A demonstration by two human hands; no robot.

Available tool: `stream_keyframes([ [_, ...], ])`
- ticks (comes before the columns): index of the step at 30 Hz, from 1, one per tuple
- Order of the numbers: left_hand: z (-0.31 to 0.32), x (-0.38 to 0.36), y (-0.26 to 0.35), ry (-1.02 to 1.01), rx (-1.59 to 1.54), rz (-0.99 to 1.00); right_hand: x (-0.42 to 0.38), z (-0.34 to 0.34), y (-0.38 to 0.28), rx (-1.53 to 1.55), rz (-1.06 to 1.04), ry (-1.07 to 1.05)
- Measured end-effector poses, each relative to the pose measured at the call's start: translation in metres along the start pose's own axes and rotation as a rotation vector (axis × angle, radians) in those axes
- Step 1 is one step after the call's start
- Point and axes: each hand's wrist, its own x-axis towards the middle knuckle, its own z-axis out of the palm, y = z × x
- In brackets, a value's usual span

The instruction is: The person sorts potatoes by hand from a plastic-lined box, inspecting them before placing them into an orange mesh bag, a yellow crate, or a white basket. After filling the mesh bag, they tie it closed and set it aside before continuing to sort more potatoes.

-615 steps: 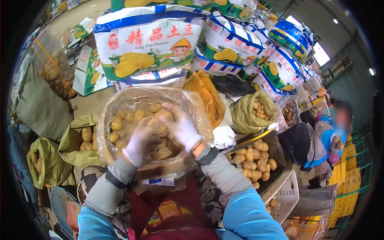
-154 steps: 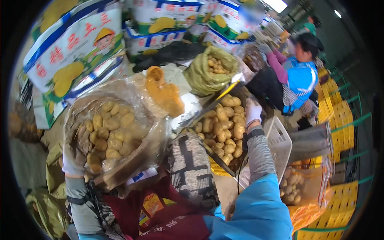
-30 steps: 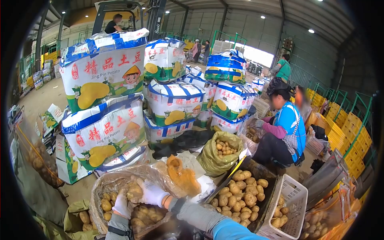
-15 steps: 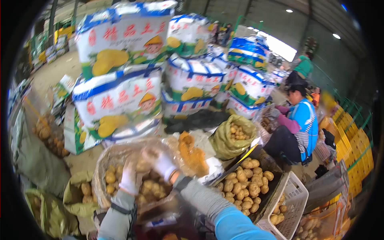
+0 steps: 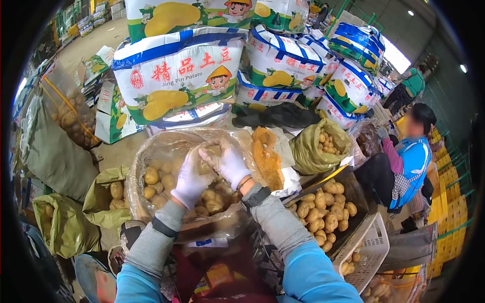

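Note:
A box lined with clear plastic (image 5: 135,174) stands in front of me, with loose potatoes (image 5: 166,183) inside. Above it my left hand (image 5: 192,177), in a white glove, has its fingers pressed together and pointing up. My right hand (image 5: 230,162), gloved too, is beside it with curled fingers, and the fingertips of both meet. Whatever is between them, if anything, is too hidden to name. To the right lies an orange mesh bag (image 5: 268,159) on white paper. Beyond my right forearm, a dark tray holds more potatoes (image 5: 323,214).
Printed potato boxes (image 5: 179,76) are stacked ahead. Green sacks (image 5: 65,227) stand at the left; another open sack (image 5: 308,151) holds small potatoes. A white crate (image 5: 371,247) is at the lower right. A person in a blue vest (image 5: 411,166) sits at the right.
The view has turned, so the boxes and the seated person appear farther right. My hands, blurred and slightly apart before, now meet at the fingertips over the lined box.

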Motion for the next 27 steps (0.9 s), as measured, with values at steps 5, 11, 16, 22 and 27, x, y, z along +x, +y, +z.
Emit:
stream_keyframes([
  [5, -0.004, 0.001, 0.012, 0.046, 0.061, 0.033, 0.012, 0.008, 0.018, 0.389, -0.075, 0.123],
  [11, -0.01, 0.002, 0.017, 0.042, 0.1, 0.149, 0.011, -0.011, 0.003, 0.507, 0.256, 0.182],
  [16, -0.008, 0.003, 0.002, 0.1, -0.486, -0.131, 0.025, -0.013, 0.034, 0.232, 0.168, 0.117],
  [22, -0.011, 0.006, 0.013, 0.083, -0.83, -0.308, 0.004, 0.007, 0.007, 0.063, -0.048, 0.159],
  [27, -0.019, 0.004, 0.0, 0.19, -0.568, -0.261, -0.02, 0.018, -0.03, 0.019, 0.053, 0.243],
])
